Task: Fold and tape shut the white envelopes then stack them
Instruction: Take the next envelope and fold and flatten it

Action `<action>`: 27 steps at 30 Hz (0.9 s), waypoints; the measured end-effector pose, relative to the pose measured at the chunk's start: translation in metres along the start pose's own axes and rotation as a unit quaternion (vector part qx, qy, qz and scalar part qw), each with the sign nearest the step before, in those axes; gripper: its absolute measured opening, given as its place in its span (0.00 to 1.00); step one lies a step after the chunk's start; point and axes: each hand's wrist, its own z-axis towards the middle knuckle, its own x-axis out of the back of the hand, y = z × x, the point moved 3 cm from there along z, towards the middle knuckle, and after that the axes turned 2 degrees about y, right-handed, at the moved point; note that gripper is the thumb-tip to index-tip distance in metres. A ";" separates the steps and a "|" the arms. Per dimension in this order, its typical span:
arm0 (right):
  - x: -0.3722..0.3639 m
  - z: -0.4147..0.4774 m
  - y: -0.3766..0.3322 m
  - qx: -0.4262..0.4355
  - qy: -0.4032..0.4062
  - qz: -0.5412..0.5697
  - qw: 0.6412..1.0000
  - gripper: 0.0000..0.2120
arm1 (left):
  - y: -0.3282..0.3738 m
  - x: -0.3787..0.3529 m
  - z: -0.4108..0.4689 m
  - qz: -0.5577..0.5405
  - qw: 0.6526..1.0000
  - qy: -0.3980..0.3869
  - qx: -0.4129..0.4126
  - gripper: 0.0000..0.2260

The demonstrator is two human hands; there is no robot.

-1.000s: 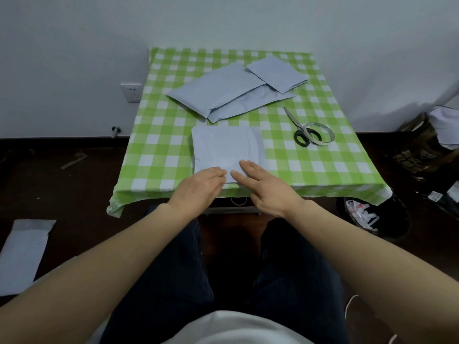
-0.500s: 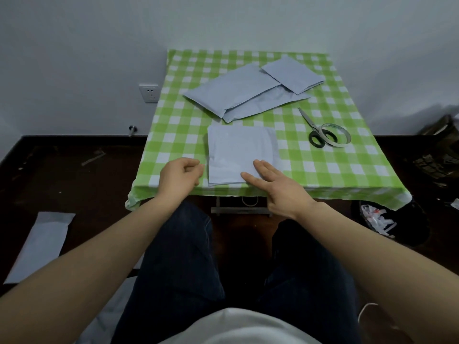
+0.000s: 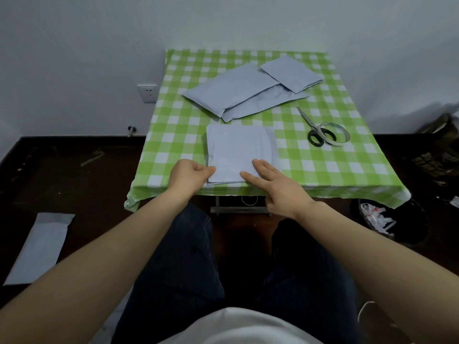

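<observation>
A folded white envelope (image 3: 238, 147) lies near the front edge of the green checked table (image 3: 178, 130). My left hand (image 3: 190, 176) is at its near left corner, fingers curled, thumb and fingertips pinching the edge. Beside it, my right hand (image 3: 275, 187) lies flat with straight fingers pressing the near edge. Two long unfolded envelopes (image 3: 233, 91) overlap at the back of the table. A smaller folded envelope (image 3: 290, 73) rests on their right end.
Black-handled scissors (image 3: 314, 134) and a roll of clear tape (image 3: 335, 134) lie together at the table's right. Another envelope (image 3: 42, 247) lies on the dark floor at left. A black bin (image 3: 390, 223) with scraps stands under the table's right corner.
My left hand moved right, from just beside the folded envelope to its near left corner, and took hold of the edge. My right hand stayed on the near edge.
</observation>
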 end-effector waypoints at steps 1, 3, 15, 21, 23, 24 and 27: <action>0.000 0.000 0.000 0.002 0.001 0.000 1.000 0.41 | 0.000 0.000 0.000 0.011 1.000 0.002 0.003 0.16; 0.000 0.000 0.000 0.004 0.002 -0.002 1.000 0.41 | -0.001 0.001 0.001 0.050 0.999 0.005 0.005 0.16; -0.006 0.006 0.002 0.020 0.106 0.029 0.994 0.20 | 0.003 0.001 0.006 0.166 0.986 -0.019 -0.021 0.17; -0.011 0.009 0.004 0.031 0.131 -0.011 0.991 0.19 | 0.033 -0.010 -0.007 0.293 0.929 0.007 -0.228 0.22; -0.012 0.009 0.004 0.045 0.156 -0.023 0.986 0.19 | 0.042 -0.027 -0.017 0.308 0.891 -0.064 -0.328 0.25; -0.013 0.010 0.004 0.049 0.163 -0.028 0.985 0.19 | 0.042 -0.035 -0.020 0.336 0.870 -0.104 -0.345 0.25; -0.014 0.010 0.001 0.043 0.163 -0.042 0.985 0.24 | 0.029 -0.048 -0.017 0.419 0.825 -0.149 -0.350 0.22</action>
